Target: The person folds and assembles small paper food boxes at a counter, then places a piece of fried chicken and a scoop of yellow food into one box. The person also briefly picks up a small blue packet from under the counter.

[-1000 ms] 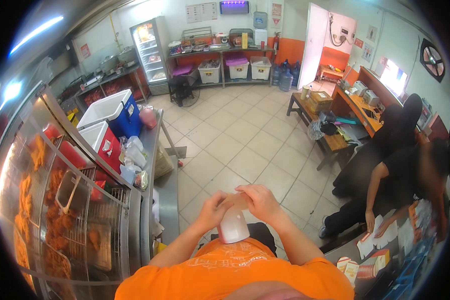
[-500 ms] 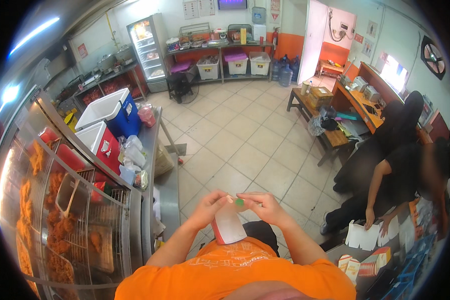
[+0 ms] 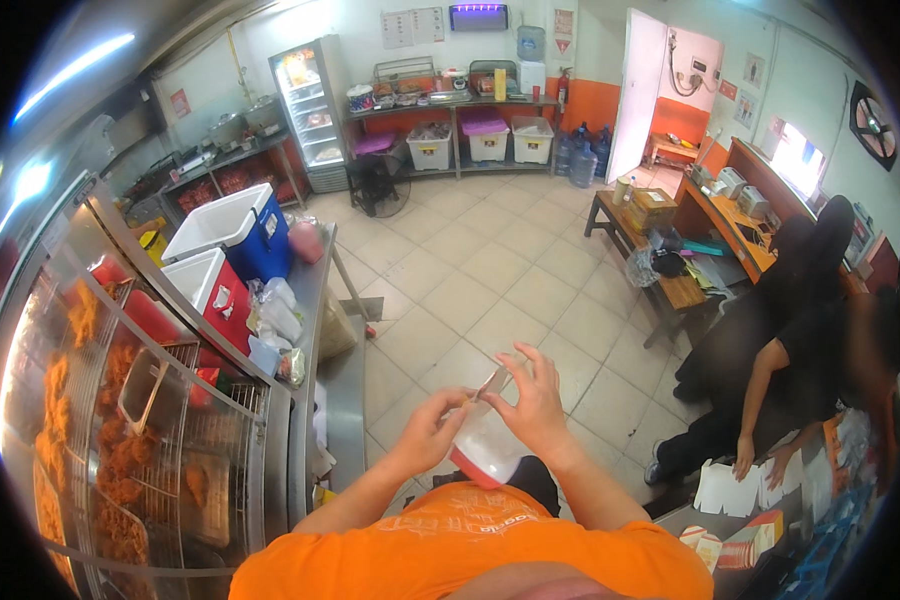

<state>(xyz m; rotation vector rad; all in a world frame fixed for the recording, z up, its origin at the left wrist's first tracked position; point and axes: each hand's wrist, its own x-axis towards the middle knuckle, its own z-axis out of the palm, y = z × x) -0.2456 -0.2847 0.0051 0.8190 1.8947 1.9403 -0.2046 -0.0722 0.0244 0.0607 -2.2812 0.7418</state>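
In front of my orange shirt is a paper food carton (image 3: 492, 446), white inside with a red lower edge, tilted and partly unfolded. My left hand (image 3: 432, 430) is closed on its upper left edge, thumb and fingers pinched together. At its upper right, my right hand (image 3: 532, 405) grips a raised flap between thumb and forefinger, with its other fingers bent upward. The fingers hide parts of the flaps.
A glass display case with fried chicken (image 3: 120, 465) stands at left, next to a steel table with a blue cooler (image 3: 260, 240) and a red cooler (image 3: 232, 305). At right, a co-worker's hands rest on flat white cartons (image 3: 727, 488); folded cartons (image 3: 750, 545) lie nearer.
My right hand has turned upward and raised a flap of the carton. A green spot between my hands no longer shows. The view has shifted slightly.
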